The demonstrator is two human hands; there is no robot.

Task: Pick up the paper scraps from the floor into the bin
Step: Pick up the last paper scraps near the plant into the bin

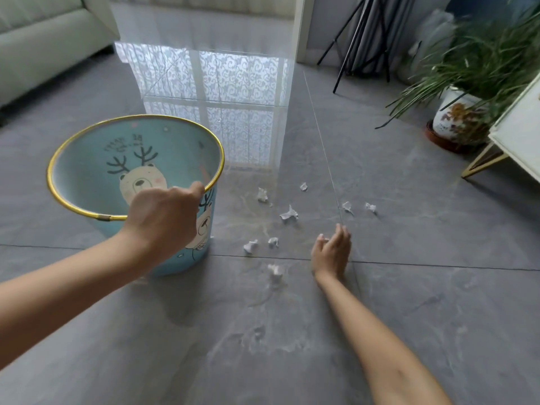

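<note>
gripping the blue gold-rimmed bin [84,153] in our left hand [163,217]; crumpled white paper scraps [273,242] lie left of our slack right hand [331,249].

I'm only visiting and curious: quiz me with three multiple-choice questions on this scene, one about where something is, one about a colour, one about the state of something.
1. Where do the crumpled white paper scraps lie?
A. inside the bin
B. on the grey tiled floor, right of the bin
C. on the sofa

2. What colour is the rim of the round light-blue bear-print bin?
A. gold
B. red
C. black

3. What is the left hand doing?
A. lying flat on the floor
B. gripping the bin's rim
C. pinching a scrap

Answers:
1 B, the scraps are scattered on the tiles between the bin and the right hand.
2 A, a shiny gold band circles the bin's mouth.
3 B, its fingers curl over the near rim.
</note>
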